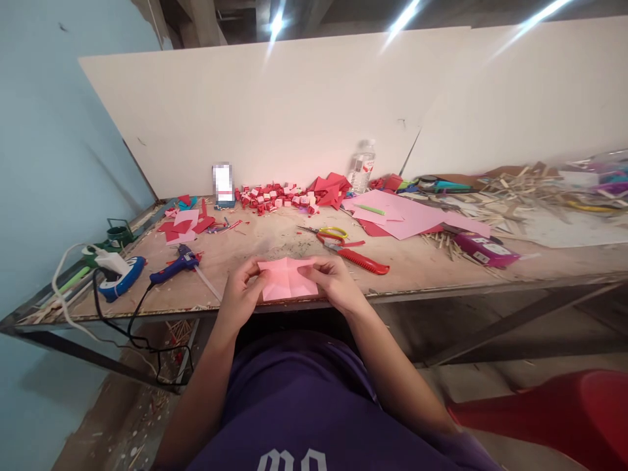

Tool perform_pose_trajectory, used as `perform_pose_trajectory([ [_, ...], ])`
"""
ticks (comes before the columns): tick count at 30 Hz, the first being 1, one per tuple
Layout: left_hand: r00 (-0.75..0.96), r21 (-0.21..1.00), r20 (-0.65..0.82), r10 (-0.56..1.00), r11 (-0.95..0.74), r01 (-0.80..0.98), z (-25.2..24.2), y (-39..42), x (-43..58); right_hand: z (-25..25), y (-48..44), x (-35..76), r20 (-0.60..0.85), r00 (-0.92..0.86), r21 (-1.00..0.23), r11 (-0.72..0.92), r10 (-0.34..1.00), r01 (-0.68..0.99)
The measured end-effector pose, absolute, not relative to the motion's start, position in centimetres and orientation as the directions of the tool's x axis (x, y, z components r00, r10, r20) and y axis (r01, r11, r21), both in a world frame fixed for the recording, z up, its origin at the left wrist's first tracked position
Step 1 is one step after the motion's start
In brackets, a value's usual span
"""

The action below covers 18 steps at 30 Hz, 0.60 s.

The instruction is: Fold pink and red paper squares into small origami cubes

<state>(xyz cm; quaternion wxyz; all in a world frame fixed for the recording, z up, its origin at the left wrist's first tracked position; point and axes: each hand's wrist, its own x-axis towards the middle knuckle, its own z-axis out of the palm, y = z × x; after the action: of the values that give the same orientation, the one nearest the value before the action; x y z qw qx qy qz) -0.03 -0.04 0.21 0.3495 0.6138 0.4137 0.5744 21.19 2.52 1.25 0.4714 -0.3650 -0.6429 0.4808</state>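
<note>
A creased piece of pink paper (288, 281) is stretched between my two hands at the table's front edge. My left hand (245, 284) pinches its left side, thumb on the near face. On the other side, my right hand (336, 278) grips the upper right part between thumb and fingers. Fold lines run down and across the middle of the sheet. Just beyond my right hand lie a red utility knife (363, 258) and scissors (332, 233) with yellow and red handles.
A blue glue gun (177, 263) and a power strip (122, 278) with cables are at the left. Small red and pink folded pieces (277, 197) are heaped at the back, near a phone (223, 184) and a water bottle (362, 167). Pink sheets (417, 212) and wooden sticks (520, 186) spread rightward.
</note>
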Motion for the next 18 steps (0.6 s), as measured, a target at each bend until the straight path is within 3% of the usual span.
perform_pose_trajectory([
  [5,0.002,0.932,0.362,0.932,-0.361,0.039,0.5,-0.3,0.3,2.0,1.9,21.2,0.219,-0.394,-0.971,0.240,0.893,0.003],
  [12,-0.176,0.918,0.381,0.908,-0.393,-0.042,0.4,-0.3,0.6,2.8,1.1,21.5,0.189,-0.456,-0.976,0.115,0.870,-0.185],
  [18,-0.221,0.907,0.390,0.894,-0.414,-0.076,0.1,0.1,0.6,2.6,1.6,22.1,0.159,-0.576,-0.980,0.057,0.802,-0.191],
])
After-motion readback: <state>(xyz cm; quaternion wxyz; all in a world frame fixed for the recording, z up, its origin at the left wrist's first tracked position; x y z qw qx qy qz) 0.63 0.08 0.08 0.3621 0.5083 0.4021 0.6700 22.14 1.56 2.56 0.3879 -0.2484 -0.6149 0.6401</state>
